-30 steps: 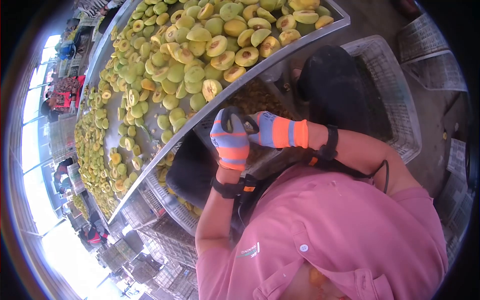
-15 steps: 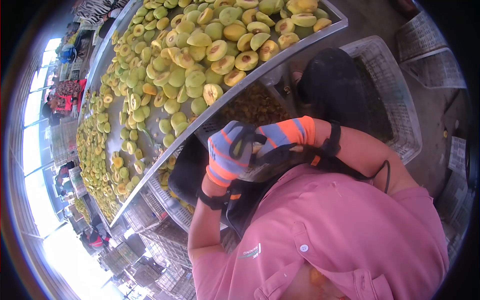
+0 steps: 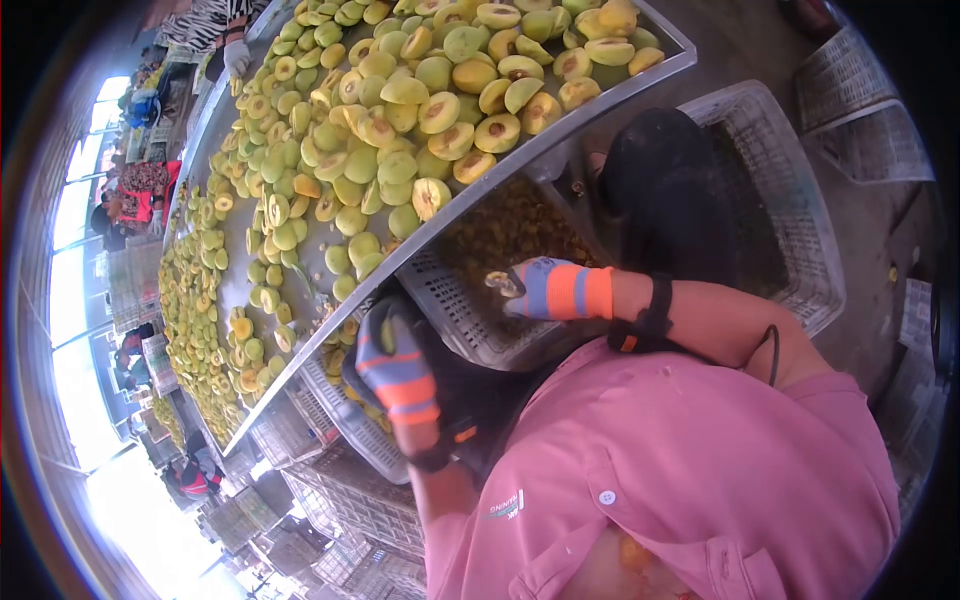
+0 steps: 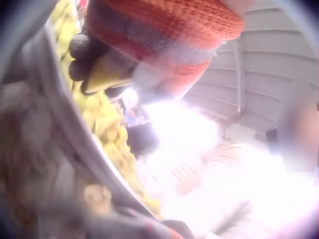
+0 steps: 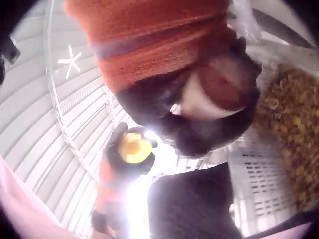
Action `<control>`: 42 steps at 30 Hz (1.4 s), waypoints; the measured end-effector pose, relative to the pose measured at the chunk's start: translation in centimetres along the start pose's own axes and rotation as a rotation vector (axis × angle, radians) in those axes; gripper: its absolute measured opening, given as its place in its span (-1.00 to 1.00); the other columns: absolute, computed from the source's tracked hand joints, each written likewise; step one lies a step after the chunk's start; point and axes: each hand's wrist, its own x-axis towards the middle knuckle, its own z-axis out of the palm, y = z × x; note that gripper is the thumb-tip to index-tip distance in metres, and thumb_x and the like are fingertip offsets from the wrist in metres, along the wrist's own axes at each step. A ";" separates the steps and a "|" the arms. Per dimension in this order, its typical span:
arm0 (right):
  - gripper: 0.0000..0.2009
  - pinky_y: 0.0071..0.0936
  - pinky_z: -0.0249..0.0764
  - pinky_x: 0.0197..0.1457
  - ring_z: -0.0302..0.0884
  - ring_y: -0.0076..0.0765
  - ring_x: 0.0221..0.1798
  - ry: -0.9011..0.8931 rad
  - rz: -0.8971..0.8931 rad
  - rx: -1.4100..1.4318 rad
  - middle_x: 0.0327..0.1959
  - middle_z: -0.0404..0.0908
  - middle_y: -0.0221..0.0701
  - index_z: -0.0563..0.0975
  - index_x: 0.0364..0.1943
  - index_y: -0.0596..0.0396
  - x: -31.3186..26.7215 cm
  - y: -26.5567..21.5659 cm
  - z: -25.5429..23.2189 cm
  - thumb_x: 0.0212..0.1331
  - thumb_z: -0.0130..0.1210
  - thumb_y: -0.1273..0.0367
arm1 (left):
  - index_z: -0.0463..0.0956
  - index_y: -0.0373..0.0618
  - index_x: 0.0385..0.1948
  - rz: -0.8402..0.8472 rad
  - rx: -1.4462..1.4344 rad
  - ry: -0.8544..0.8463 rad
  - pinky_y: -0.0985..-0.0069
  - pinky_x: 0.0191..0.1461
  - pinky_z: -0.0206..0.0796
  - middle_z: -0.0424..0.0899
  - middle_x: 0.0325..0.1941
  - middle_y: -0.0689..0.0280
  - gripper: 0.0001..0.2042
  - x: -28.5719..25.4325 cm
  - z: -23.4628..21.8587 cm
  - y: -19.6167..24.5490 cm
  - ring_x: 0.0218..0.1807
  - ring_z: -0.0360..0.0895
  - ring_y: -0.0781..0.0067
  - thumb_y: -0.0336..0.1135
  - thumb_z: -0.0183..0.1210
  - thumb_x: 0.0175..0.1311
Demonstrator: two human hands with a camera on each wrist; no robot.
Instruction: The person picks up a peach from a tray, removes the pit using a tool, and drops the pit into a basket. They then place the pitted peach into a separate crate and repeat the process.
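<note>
Both hands wear orange and grey-blue striped gloves with dark fingers. My left hand (image 3: 397, 370) grips a yellow-green fruit half (image 5: 134, 148) beside the metal table edge; its hollowed cut face shows in the right wrist view. My right hand (image 3: 555, 288) is over a white crate of brown and yellow scraps (image 3: 515, 225). Between its thumb and fingers it pinches a small brown fruit stone with a pale rim (image 5: 219, 84). The two hands are apart.
A metal-edged table (image 3: 560, 118) bears a large heap of halved fruit (image 3: 380, 130). Another crate (image 3: 800, 200) stands beyond a dark-clothed knee (image 3: 660, 190). Crates with fruit sit under the table's left side. Other people (image 3: 135, 190) work along the far side.
The hands were together around the fruit and have separated. The left hand moved left toward the table edge with the fruit half; the right stays over the crate, the stone now visible at its fingertips.
</note>
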 end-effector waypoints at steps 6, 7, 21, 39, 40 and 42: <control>-0.67 -0.28 0.50 -0.42 0.60 -0.20 -0.55 0.026 0.555 -0.216 -0.54 0.62 -0.22 0.54 -0.24 0.19 0.2 -1.3 0.6 0.19 0.09 0.15 | 0.55 -0.22 0.00 -0.024 0.986 0.130 0.16 0.17 0.35 0.61 -0.06 0.00 -0.56 0.0 -8.3 -0.5 0.07 0.51 -0.07 -0.16 0.30 0.13; -0.68 -0.30 0.48 -0.47 0.57 -0.25 -0.59 0.058 0.579 -0.052 -0.55 0.62 -0.25 0.54 -0.26 0.18 0.5 -1.5 0.6 0.18 0.11 0.16 | 0.55 -0.22 0.01 0.081 0.917 0.153 0.16 0.17 0.35 0.60 -0.04 -0.01 -0.57 0.7 -7.7 -0.1 0.09 0.49 -0.08 -0.18 0.29 0.13; -0.75 -0.52 0.38 -0.42 0.47 -0.59 -0.50 0.560 0.647 0.949 -0.50 0.60 -0.48 0.64 -0.18 0.10 2.0 -2.1 -3.0 0.27 0.18 0.21 | 0.42 -0.22 0.17 0.046 0.568 -0.428 0.26 0.21 0.36 0.56 0.11 -0.02 -0.33 13.7 11.7 3.3 0.13 0.53 -0.03 0.03 0.30 0.06; -0.68 -0.62 0.36 -0.41 0.42 -0.69 -0.40 0.293 0.238 1.004 -0.39 0.54 -0.56 0.54 -0.04 0.10 0.3 -4.8 -4.6 0.41 -0.01 0.15 | 0.28 -0.23 0.27 0.406 -0.327 -0.565 0.38 0.19 0.39 0.48 0.20 0.10 -0.28 4.8 2.6 8.1 0.17 0.50 0.20 -0.68 0.13 -0.12; -0.67 -0.62 0.40 -0.33 0.43 -0.71 -0.31 0.248 0.258 1.025 -0.28 0.58 -0.57 0.52 0.06 0.13 0.2 -5.0 -4.7 0.42 -0.02 0.20 | 0.26 -0.24 0.29 0.391 -0.344 -0.538 0.38 0.20 0.38 0.47 0.22 0.10 -0.28 4.9 2.7 7.8 0.19 0.49 0.23 -0.68 0.11 -0.11; -0.68 -0.62 0.42 -0.25 0.45 -0.70 -0.26 0.355 0.240 1.036 -0.24 0.59 -0.55 0.51 0.08 0.13 0.6 -5.4 -4.6 0.40 0.02 0.22 | 0.21 -0.26 0.33 0.363 -0.376 -0.485 0.40 0.22 0.37 0.44 0.27 0.11 -0.26 5.2 3.3 6.7 0.21 0.47 0.29 -0.69 0.07 -0.08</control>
